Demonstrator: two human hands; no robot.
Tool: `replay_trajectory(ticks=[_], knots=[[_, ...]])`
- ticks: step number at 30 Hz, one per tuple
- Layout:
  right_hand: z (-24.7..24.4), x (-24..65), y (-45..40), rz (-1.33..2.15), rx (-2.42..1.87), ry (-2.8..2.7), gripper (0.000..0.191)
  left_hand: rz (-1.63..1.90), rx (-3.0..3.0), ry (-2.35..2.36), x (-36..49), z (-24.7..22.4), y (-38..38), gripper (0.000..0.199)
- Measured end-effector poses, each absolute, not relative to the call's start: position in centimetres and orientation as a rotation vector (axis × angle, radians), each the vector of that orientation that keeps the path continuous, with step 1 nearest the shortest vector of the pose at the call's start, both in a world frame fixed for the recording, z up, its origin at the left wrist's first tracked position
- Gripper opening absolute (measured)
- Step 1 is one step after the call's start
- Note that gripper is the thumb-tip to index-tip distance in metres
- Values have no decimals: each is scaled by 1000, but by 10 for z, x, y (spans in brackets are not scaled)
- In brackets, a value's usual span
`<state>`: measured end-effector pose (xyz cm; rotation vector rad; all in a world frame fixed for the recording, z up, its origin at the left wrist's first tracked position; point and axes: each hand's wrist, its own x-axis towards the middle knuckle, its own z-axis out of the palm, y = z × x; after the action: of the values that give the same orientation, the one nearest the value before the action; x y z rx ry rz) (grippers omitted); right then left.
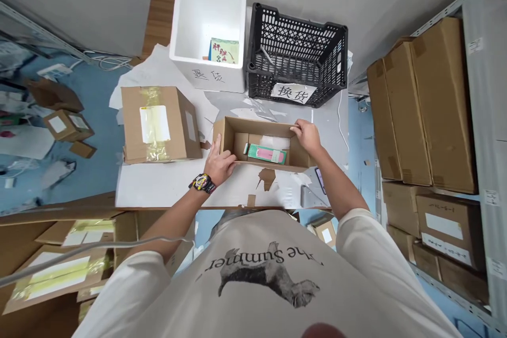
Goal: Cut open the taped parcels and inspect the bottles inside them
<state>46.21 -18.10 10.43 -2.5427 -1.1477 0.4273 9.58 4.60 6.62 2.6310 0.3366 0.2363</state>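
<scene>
An open cardboard box (261, 165) lies on the white-covered table, with a green and pink package (267, 154) inside it. My left hand (219, 162), with a watch on its wrist, grips the box's left end at the near corner, fingers over the wall. At the far right corner, my right hand (307, 135) pinches the box's upper edge. Left of this box stands a closed, taped carton (158, 124) with a white label; neither hand touches it.
Behind the box stand a white foam bin (208, 71) holding a booklet and a black plastic crate (298, 58). A phone (320, 180) lies by my right forearm. Shelved cartons (423, 111) line the right side; more boxes (69, 124) sit on the floor at left.
</scene>
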Motion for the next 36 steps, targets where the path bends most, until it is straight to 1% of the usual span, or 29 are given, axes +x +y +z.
replay_trajectory(ticks=[3,5,7,9,10,12,13,14,16,19,22,25,30,33,36], knots=[[112,441,-182,200,-2541,-1395,33,220,2652,343,92,69,45,17],[115,416,-175,219,-2421,-1732,42,205,2658,361,90,73,41,13],[111,388,-159,422,-2273,-2051,44,190,2650,373,90,78,37,10],[99,364,-134,666,-2311,-2141,45,176,2631,380,90,82,35,13],[92,355,-121,792,-2387,-2118,55,169,2619,386,91,84,34,15],[75,341,-98,1021,-2527,-2025,82,149,2597,404,91,88,33,18],[66,337,-90,1107,-2567,-1978,90,136,2587,416,91,89,32,19],[59,333,-84,1162,-2589,-1940,93,124,2577,428,91,90,31,20],[46,331,-78,1197,-2616,-1886,87,106,2564,447,91,91,29,20],[38,336,-78,1165,-2673,-1831,76,115,2574,462,93,90,26,13],[46,351,-83,1125,-2707,-1679,73,128,2599,464,95,89,27,8],[66,368,-96,1015,-2654,-1492,75,154,2616,461,99,87,32,8],[105,388,-137,687,-2396,-1209,75,209,2653,438,112,82,44,17],[127,395,-161,497,-2237,-978,76,207,2668,442,120,81,48,26],[151,395,-183,316,-2072,-832,83,173,2666,410,126,81,55,35]])
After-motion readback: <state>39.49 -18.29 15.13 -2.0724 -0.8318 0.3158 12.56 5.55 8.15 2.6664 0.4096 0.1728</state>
